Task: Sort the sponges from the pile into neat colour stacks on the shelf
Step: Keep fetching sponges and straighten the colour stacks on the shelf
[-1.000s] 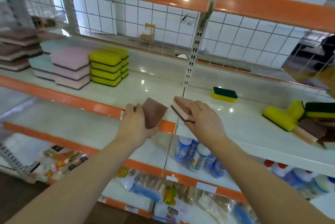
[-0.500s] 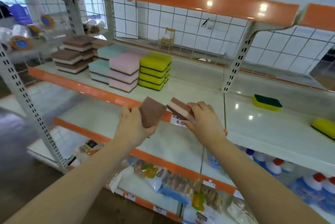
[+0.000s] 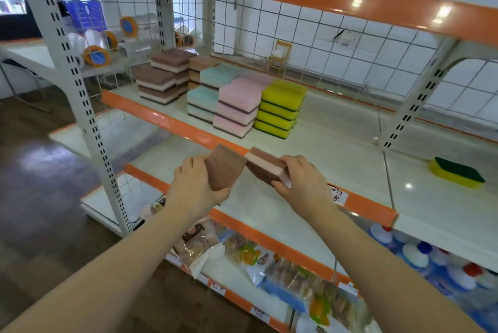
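Since a second ago my view swings left along the shelf (image 3: 172,119): the sorted stacks, brown stack (image 3: 157,82) through yellow stack (image 3: 281,108), now sit ahead of me rather than far left, and the loose pile at the right edge is out of sight. The lone yellow-and-green sponge (image 3: 458,172) shifts to the right edge. My left hand (image 3: 194,187) and right hand (image 3: 304,184) carry their brown sponges (image 3: 225,168) leftward, level with the stacks' shelf front.

Left hand (image 3: 195,184) covers the near edge of its brown sponge (image 3: 225,168). Beyond that sponge, rear brown stacks (image 3: 172,61) sit half hidden behind front ones. Price tag (image 3: 336,195) right of it: scrawl unreadable. Bottles (image 3: 431,257) cut off at the right edge.
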A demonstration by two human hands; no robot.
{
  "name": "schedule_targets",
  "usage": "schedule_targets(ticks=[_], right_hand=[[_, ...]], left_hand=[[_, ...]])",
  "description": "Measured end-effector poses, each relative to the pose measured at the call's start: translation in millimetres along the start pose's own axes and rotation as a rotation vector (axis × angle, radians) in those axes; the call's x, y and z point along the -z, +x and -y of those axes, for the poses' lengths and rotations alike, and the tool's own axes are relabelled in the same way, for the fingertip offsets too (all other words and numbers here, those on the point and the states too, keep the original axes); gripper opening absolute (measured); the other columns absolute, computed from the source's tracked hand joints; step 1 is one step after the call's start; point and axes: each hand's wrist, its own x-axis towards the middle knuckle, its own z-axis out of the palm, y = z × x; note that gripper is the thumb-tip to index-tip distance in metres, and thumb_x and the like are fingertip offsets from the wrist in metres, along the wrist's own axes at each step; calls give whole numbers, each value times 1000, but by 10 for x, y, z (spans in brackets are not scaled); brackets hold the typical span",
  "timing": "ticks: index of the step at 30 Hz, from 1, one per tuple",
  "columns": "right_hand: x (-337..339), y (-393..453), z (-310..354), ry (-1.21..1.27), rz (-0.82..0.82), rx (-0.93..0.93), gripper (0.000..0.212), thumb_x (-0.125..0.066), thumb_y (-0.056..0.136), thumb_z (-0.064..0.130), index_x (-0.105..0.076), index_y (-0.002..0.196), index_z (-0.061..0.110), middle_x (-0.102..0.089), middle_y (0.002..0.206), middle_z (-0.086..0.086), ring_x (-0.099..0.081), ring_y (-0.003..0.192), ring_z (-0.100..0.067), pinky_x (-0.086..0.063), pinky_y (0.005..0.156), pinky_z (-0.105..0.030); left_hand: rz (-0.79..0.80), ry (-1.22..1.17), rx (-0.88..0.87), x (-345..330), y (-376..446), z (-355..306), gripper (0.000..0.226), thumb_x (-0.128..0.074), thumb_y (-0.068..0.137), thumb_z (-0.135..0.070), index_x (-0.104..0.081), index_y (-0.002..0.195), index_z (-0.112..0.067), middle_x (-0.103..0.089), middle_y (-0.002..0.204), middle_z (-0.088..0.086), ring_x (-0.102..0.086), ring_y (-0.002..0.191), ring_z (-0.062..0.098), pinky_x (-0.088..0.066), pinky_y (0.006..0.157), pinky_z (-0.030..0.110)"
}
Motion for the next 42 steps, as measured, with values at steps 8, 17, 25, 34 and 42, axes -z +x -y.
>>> schedule_targets(ticks=[8, 17, 25, 34, 42], right_hand=[[-177, 479, 300, 14, 15, 83, 48, -58, 90, 33, -42, 132, 14, -49, 125, -5, -48, 113, -23, -36, 93, -28], [-307, 1232, 500, 90, 6, 146, 48, -60, 87, 37, -46, 128, 16, -51, 123, -3, -48, 112, -23, -40, 89, -32], [-484, 1853, 821, 100, 21, 255, 46, -58, 87, 39, -47, 126, 17, -52, 124, -1, -50, 113, -20, -41, 89, -31], [-693, 2360, 1269, 124, 38, 301, 45, -58, 86, 39, -50, 124, 16, -54, 121, -3, -52, 109, -22, -43, 87, -33], [-852, 2696, 1595, 148, -14, 243, 47, -61, 84, 29, -50, 127, 16, -52, 122, -3, -48, 113, -23, -40, 90, -32]], left_hand=[[-20, 10, 90, 179, 286, 384, 79, -71, 76, -42, -33, 138, -11, -39, 129, 10, -37, 118, 27, -37, 93, 34], [-69, 21, 134, 347, 894, 649, 74, -71, 77, -39, -36, 135, -10, -43, 126, 11, -42, 117, 29, -41, 92, 36], [-100, 70, 226, 530, 1320, 1001, 72, -71, 76, -38, -38, 134, -10, -44, 123, 10, -45, 113, 27, -45, 93, 39], [-144, 59, 288, 774, 1662, 1477, 75, -73, 75, -39, -38, 135, -12, -46, 123, 9, -45, 113, 25, -44, 95, 36], [-157, 83, 236, 1082, 2107, 1905, 66, -72, 74, -39, -44, 128, -10, -47, 118, 11, -47, 109, 29, -45, 92, 41]])
